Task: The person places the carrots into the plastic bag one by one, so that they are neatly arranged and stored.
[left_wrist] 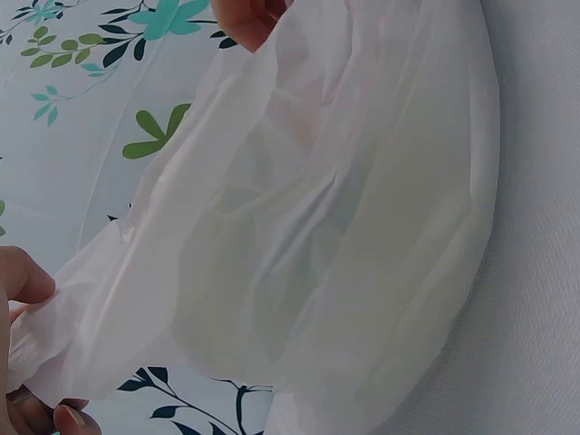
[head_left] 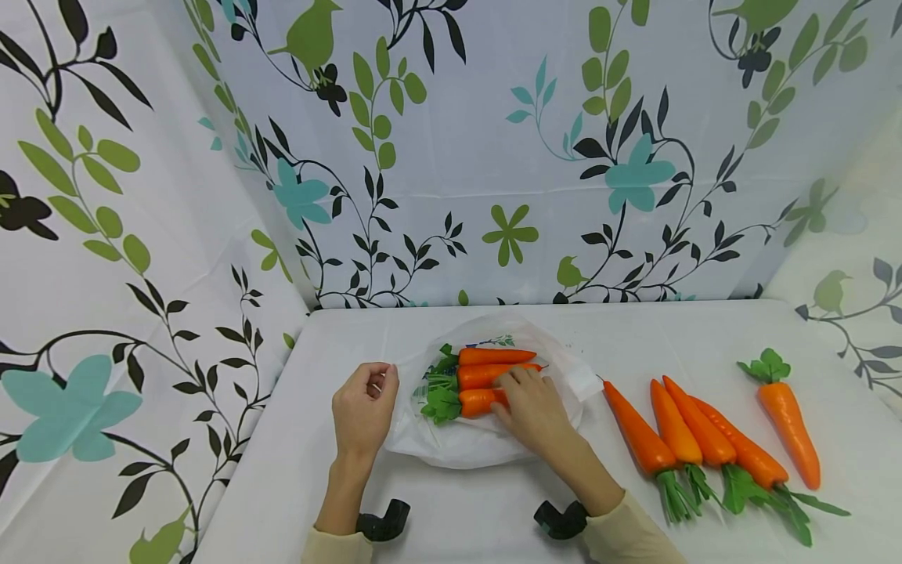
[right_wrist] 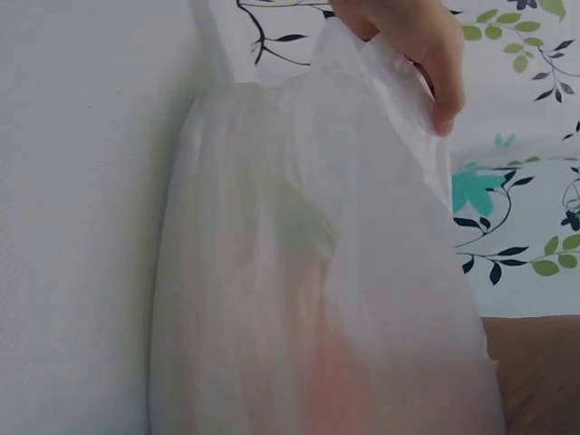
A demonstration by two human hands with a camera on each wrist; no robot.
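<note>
A white plastic bag (head_left: 451, 450) lies on the table with its mouth spread open. Inside it are three orange carrots (head_left: 493, 356), side by side, their green leafy tops (head_left: 441, 403) pointing left. My left hand (head_left: 364, 407) pinches the bag's left edge between thumb and fingers, and the left wrist view shows the plastic bunched in that grip. My right hand (head_left: 532, 407) reaches into the bag from the right, thumb and fingers around the tip end of the nearest carrot (head_left: 478, 403). In the right wrist view the bag's wall hides those fingers.
Several more carrots (head_left: 637, 427) lie fanned out on the table right of the bag, leaves toward me. Another carrot (head_left: 791, 427) lies apart at the far right, leaves away from me. Leaf-patterned cloth (head_left: 423, 235) hangs behind the white table (head_left: 282, 470) and at its sides.
</note>
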